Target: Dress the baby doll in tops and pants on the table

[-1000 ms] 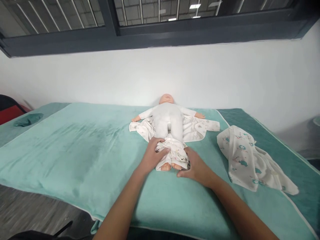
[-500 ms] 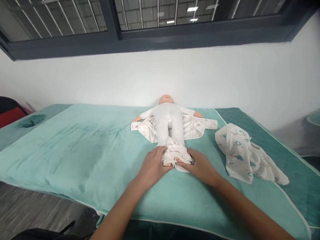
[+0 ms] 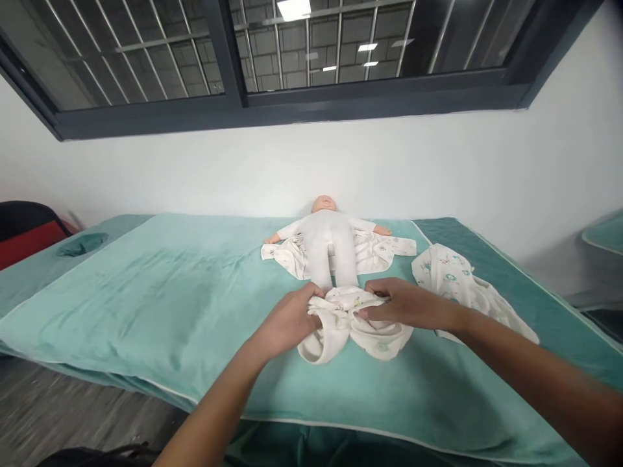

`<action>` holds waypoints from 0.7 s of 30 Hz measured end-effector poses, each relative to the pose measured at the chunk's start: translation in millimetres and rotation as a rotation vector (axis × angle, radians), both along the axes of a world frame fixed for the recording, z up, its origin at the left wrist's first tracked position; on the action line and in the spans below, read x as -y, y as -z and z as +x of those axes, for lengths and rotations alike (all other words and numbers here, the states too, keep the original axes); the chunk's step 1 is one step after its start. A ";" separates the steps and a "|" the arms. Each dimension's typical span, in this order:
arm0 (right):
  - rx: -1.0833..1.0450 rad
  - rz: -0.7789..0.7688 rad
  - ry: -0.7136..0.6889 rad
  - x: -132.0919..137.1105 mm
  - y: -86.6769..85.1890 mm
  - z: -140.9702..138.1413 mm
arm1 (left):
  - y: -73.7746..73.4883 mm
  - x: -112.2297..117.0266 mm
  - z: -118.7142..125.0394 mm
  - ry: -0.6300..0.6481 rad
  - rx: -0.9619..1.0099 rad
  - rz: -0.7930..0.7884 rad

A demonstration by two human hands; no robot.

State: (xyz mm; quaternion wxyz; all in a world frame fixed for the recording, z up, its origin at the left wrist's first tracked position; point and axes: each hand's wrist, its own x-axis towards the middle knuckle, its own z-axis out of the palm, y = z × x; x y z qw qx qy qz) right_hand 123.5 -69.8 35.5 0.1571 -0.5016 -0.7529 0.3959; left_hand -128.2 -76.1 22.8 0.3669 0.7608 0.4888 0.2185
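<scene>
A baby doll in a white bodysuit lies on its back on a teal towel, head toward the wall. Under its torso is an open white printed top. Bunched white printed trousers lie at the doll's feet, their leg ends spread toward me. My left hand grips the left side of the trousers' waist. My right hand grips the right side. The doll's feet are hidden behind the cloth and my hands.
A crumpled white garment with teal prints lies to the right on the towel. A darker teal mat runs along the right. A small dark cloth and a red-and-black seat are at far left. The white wall stands behind.
The trousers have come down off the doll's legs toward me and now lie loose past its feet. Both hands moved with them. The camera has tilted up.
</scene>
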 end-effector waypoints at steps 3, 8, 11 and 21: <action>0.005 0.012 -0.097 0.3 -20.0 2.8 | -25.5 -1.2 -9.1 0.097 -0.057 0.056; 0.100 0.090 -0.166 -2.8 -69.0 7.3 | -83.3 -7.0 -17.3 0.192 -0.269 0.167; 0.187 0.201 -0.171 -5.1 -99.7 5.8 | -118.2 -7.0 -13.4 0.261 -0.496 0.197; 0.248 0.354 -0.226 -2.2 -182.0 -15.6 | -200.8 2.2 12.0 0.108 -0.724 0.543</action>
